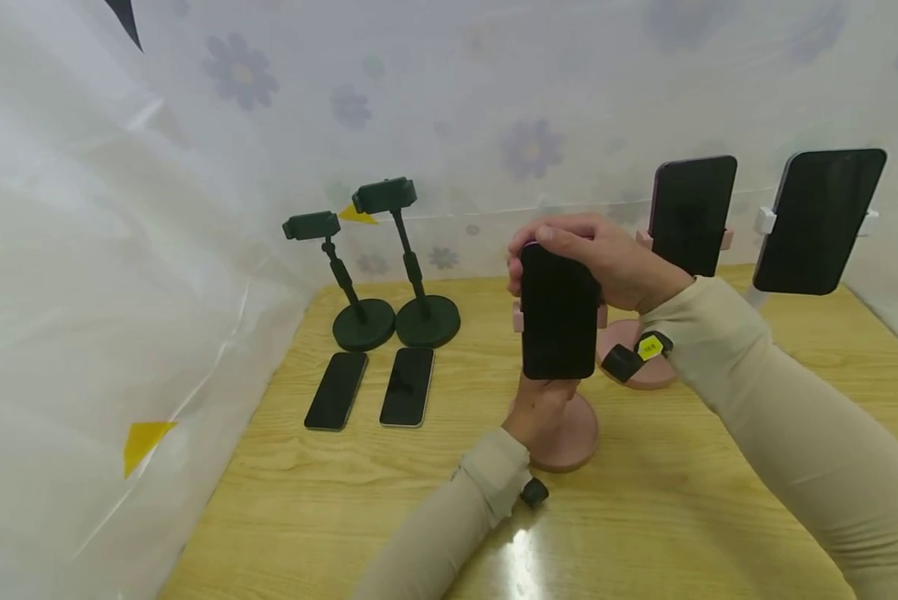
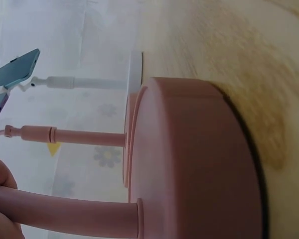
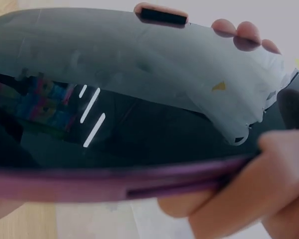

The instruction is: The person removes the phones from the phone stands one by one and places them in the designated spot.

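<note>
Sitting in the clamp of a pink stand, a purple-edged phone has the right hand wrapped round its top. Lower down, the left hand grips the stand's stem (clearest in the left wrist view). Behind, to the right, a second pink stand holds another phone and a white stand a third phone. Off to the left, two flat phones lie on the wooden table, just in front of two dark green stands.
</note>
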A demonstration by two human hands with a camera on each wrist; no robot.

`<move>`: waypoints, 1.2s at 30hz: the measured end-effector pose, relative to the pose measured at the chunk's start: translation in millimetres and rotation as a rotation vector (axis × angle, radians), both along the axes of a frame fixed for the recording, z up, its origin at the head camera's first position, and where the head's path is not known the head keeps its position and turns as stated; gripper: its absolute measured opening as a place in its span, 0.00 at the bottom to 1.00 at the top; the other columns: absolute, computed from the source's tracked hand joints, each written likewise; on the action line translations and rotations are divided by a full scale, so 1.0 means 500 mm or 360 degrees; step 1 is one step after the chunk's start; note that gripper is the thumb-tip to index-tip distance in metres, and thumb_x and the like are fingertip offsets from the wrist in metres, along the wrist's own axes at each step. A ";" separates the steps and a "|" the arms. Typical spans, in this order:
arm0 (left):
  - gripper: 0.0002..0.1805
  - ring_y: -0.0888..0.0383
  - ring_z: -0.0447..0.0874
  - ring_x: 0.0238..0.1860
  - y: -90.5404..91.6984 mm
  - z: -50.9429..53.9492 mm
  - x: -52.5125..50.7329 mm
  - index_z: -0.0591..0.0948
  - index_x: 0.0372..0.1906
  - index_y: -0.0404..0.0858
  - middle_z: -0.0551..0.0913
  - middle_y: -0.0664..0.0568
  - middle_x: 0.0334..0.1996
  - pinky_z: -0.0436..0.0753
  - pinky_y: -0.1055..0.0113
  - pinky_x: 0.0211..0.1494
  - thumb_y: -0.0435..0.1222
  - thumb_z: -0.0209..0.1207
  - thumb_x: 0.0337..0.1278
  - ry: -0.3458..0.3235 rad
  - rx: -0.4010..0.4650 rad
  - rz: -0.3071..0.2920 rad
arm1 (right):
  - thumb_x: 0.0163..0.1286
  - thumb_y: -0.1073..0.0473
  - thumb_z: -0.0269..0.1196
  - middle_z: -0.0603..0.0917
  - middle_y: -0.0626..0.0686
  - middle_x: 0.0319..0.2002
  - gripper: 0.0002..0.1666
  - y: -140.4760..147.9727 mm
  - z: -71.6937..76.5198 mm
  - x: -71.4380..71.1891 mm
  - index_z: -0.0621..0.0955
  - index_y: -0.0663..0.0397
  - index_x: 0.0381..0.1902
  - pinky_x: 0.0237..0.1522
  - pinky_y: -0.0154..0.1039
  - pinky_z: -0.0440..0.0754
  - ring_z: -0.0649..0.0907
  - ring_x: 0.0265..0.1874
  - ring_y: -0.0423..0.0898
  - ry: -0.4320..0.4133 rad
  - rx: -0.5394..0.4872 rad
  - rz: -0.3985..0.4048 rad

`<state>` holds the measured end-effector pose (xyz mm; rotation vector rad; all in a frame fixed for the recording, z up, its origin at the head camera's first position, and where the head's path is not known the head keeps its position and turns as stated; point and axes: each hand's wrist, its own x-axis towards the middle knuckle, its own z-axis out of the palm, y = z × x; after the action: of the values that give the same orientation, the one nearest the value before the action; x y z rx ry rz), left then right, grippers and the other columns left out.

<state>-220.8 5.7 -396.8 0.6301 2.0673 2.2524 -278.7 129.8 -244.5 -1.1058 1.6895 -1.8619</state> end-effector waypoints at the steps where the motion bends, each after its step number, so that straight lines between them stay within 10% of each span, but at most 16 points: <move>1: 0.15 0.69 0.59 0.19 0.000 0.000 0.000 0.63 0.19 0.26 0.61 0.51 0.18 0.63 0.74 0.28 0.19 0.50 0.60 0.0025 -0.0009 0.0003 | 0.82 0.57 0.44 0.85 0.51 0.41 0.17 -0.001 0.001 0.000 0.79 0.57 0.52 0.52 0.45 0.85 0.87 0.42 0.49 -0.0004 0.0004 -0.0005; 29: 0.14 0.70 0.64 0.21 -0.002 -0.016 -0.009 0.65 0.22 0.29 0.64 0.34 0.17 0.67 0.75 0.30 0.21 0.51 0.64 0.0355 0.0039 -0.0069 | 0.82 0.56 0.45 0.85 0.51 0.40 0.17 -0.004 0.009 0.008 0.79 0.57 0.50 0.51 0.44 0.85 0.86 0.41 0.49 0.0070 0.0054 -0.0069; 36: 0.05 0.67 0.65 0.25 0.006 -0.012 -0.008 0.69 0.31 0.26 0.66 0.39 0.20 0.68 0.75 0.33 0.21 0.54 0.60 0.0465 0.0047 0.0067 | 0.82 0.55 0.45 0.84 0.51 0.39 0.18 0.000 0.012 0.009 0.79 0.58 0.50 0.50 0.44 0.86 0.86 0.41 0.48 0.0045 0.0069 -0.0108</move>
<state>-224.7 8.8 -402.5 0.9800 2.1901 2.3394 -274.2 129.9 -238.6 -1.0751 1.7960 -1.8491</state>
